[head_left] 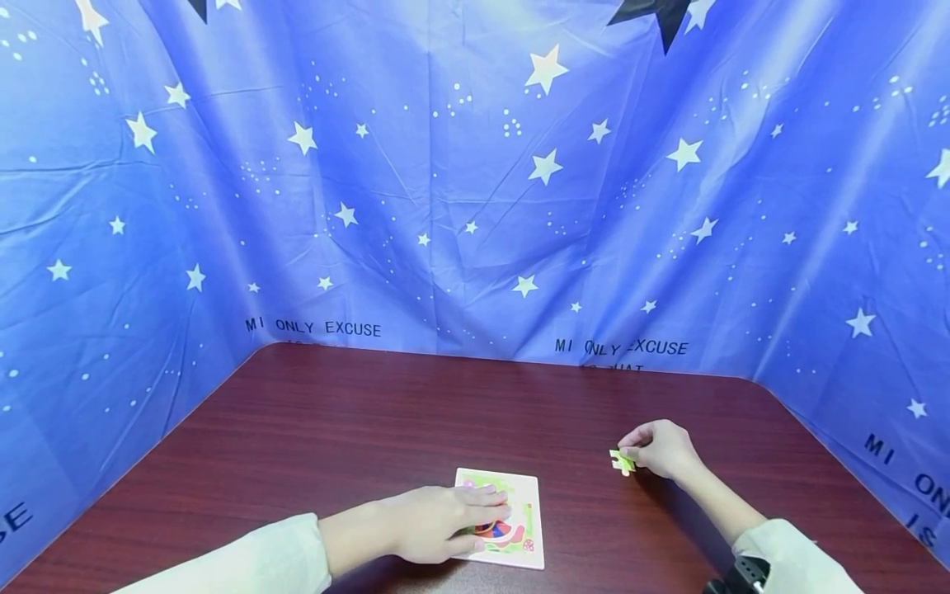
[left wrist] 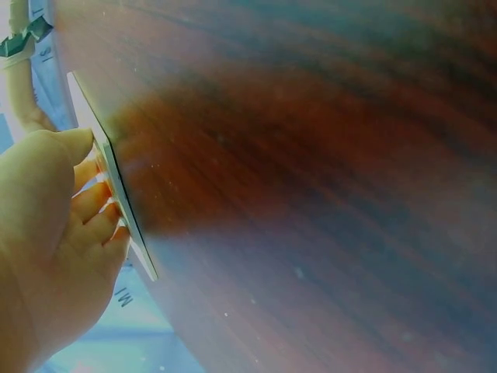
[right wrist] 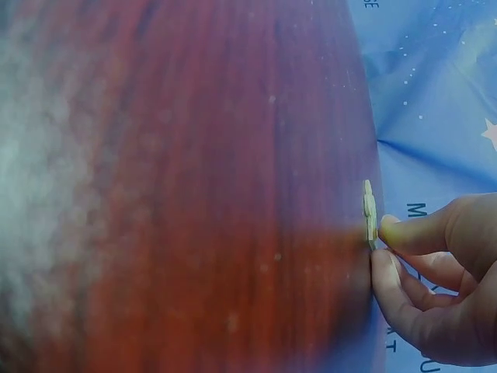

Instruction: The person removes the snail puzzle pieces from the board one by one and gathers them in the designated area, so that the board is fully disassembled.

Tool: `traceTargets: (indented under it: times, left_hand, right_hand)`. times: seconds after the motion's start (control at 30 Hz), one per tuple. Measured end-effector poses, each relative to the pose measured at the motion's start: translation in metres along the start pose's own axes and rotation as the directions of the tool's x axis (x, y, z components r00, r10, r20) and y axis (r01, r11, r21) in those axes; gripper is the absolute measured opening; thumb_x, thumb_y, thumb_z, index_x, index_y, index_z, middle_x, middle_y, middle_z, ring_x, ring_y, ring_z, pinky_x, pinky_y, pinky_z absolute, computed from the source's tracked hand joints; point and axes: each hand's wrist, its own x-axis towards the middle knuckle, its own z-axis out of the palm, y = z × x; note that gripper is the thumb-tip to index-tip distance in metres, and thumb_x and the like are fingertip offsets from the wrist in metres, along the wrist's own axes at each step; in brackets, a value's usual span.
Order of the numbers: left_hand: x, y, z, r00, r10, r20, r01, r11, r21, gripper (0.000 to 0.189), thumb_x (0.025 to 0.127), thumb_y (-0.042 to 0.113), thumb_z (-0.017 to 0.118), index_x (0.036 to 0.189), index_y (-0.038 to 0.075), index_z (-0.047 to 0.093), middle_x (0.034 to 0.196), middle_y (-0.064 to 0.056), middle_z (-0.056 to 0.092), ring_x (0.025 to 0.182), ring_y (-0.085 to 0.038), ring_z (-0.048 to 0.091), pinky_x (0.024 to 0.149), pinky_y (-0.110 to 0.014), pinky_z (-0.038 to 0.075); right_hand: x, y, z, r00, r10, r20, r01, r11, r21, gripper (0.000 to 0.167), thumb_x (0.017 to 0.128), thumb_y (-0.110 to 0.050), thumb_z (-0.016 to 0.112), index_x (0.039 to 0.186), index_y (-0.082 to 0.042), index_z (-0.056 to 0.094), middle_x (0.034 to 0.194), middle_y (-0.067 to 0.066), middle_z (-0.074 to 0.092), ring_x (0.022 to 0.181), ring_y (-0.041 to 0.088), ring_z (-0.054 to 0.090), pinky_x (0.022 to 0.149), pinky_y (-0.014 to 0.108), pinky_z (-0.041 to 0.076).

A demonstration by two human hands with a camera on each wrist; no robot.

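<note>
The right hand (head_left: 662,450) has a narrow grip, thumb and fingertips pinching the right edge of a yellow-green puzzle piece (head_left: 622,464); whether the piece touches the bench (head_left: 334,421) cannot be told. Wood lies left of the piece as far as the puzzle board (head_left: 524,499), nearer and well apart, and runs beyond it to the far edge. The piece turns a rounded tab toward the near side and shows a notch on its left; its long axis is unclear. The left hand (head_left: 438,521) lies over the board's left and middle, fingers extended rightward, gripping nothing, the thumb on the near side. The board's pale right rim shows, its sides running near to far. A blue star-printed curtain (head_left: 445,181) borders the bench's far, left and right edges.
</note>
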Motion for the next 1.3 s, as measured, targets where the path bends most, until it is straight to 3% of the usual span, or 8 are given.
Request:
traceTargets:
  times: [0.27, 0.47, 0.8, 1.03, 1.3]
  left_hand:
    - [0.002, -0.001, 0.003, 1.0, 0.017, 0.004, -0.017, 1.0, 0.018, 0.049, 0.102, 0.037, 0.041, 0.148, 0.021, 0.039, 0.154, 0.003, 0.038, 0.142, -0.011, 0.039, 0.111, -0.03, 0.042]
    - [0.003, -0.001, 0.002, 1.0, 0.015, 0.005, -0.016, 0.999, 0.033, 0.048, 0.102, 0.037, 0.042, 0.148, 0.021, 0.04, 0.154, 0.003, 0.039, 0.141, -0.011, 0.04, 0.109, -0.03, 0.043]
    - [0.004, 0.001, -0.002, 1.0, -0.006, 0.004, 0.006, 0.999, 0.048, 0.048, 0.099, 0.037, 0.047, 0.145, 0.024, 0.044, 0.152, 0.005, 0.043, 0.139, -0.009, 0.042, 0.104, -0.028, 0.048]
    - [0.002, 0.001, -0.004, 1.0, 0.006, -0.019, -0.005, 0.996, 0.09, 0.048, 0.099, 0.038, 0.049, 0.144, 0.024, 0.045, 0.15, 0.005, 0.045, 0.137, -0.009, 0.046, 0.101, -0.028, 0.05]
    - [0.001, -0.001, -0.001, 0.999, 0.022, -0.04, -0.018, 0.994, 0.107, 0.047, 0.099, 0.036, 0.048, 0.144, 0.022, 0.046, 0.149, 0.004, 0.047, 0.137, -0.009, 0.046, 0.102, -0.027, 0.049]
  right_hand:
    - [-0.001, -0.004, -0.004, 0.999, -0.039, 0.008, 0.039, 0.999, -0.031, 0.004, 0.079, -0.011, 0.073, 0.079, -0.007, 0.074, 0.066, -0.001, 0.069, 0.056, 0.007, 0.057, 0.054, 0.025, 0.046]
    - [-0.003, -0.024, -0.007, 0.99, -0.138, -0.015, 0.136, 0.987, -0.09, 0.003, 0.078, -0.014, 0.076, 0.077, -0.011, 0.074, 0.068, -0.001, 0.071, 0.062, 0.007, 0.055, 0.06, 0.027, 0.044]
    - [-0.013, -0.058, 0.014, 0.981, -0.189, 0.039, 0.188, 0.982, 0.027, 0.005, 0.076, -0.01, 0.077, 0.077, -0.011, 0.073, 0.066, -0.002, 0.069, 0.055, 0.006, 0.055, 0.052, 0.022, 0.045]
    - [-0.017, -0.075, 0.027, 0.951, -0.304, 0.059, 0.3, 0.951, 0.074, 0.006, 0.075, -0.009, 0.078, 0.078, -0.009, 0.073, 0.067, -0.002, 0.07, 0.061, 0.005, 0.057, 0.057, 0.018, 0.045]
    - [-0.018, -0.09, 0.04, 0.917, -0.384, 0.108, 0.364, 0.916, 0.165, 0.007, 0.076, -0.008, 0.077, 0.08, -0.007, 0.072, 0.068, 0.002, 0.071, 0.06, 0.006, 0.063, 0.057, 0.017, 0.05]
